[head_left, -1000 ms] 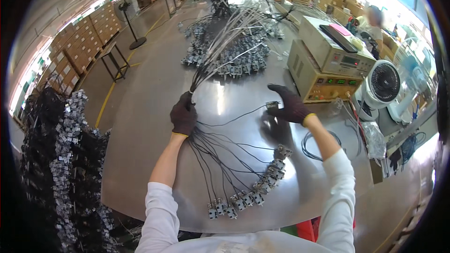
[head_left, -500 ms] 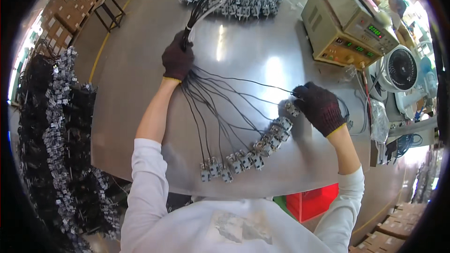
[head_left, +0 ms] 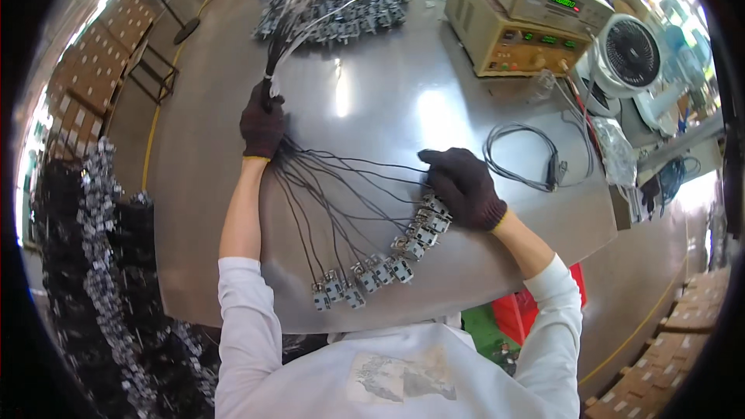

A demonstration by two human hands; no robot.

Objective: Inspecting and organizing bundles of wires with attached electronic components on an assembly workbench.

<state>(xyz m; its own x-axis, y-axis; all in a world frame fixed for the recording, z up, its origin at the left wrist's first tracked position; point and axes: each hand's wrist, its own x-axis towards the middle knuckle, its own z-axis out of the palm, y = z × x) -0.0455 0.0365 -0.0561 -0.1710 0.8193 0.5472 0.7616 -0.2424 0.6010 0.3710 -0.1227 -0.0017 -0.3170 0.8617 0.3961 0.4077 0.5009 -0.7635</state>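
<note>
**Black wires fanned across steel**

Steel table carries a bundle of black wires, its long axis running from 11 o'clock down to 5 o'clock. The left hand is clamped around the gathered end. The right hand lies flat, fingers together, on the small metal parts at the wire tips.

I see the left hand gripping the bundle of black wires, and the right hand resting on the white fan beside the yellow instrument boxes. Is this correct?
Not quite. The head view shows the right hand resting on the row of small metal parts at the wire ends, on the table, not on the white fan. The left hand does grip the bundle of black wires.
</note>
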